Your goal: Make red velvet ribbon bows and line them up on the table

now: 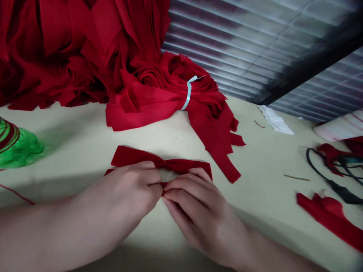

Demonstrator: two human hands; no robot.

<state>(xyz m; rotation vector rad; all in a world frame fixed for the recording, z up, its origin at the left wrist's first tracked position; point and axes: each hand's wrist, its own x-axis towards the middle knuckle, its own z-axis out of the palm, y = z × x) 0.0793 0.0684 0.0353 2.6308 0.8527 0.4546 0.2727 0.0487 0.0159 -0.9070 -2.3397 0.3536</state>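
currently left hand (127, 200) and right hand (198, 215) meet at middle of red fabric bow (133, 156), fingers (184, 192) curled and pinching gathered centre from both sides; bow lies flat on cream table (70, 128), just below bundle of red strips (170, 98) tied with pale blue band (189, 92).

Left hand (127, 198) and right hand (198, 215) pinch a red bow (133, 156)
They meet at its gathered middle on the table (263, 158); a bundle of red strips (170, 102) with a pale blue tie (189, 92) sits at 12 o'clock, a red scrap (329, 215) and black cord (343, 192) at 3, green plastic (15, 145) at 9
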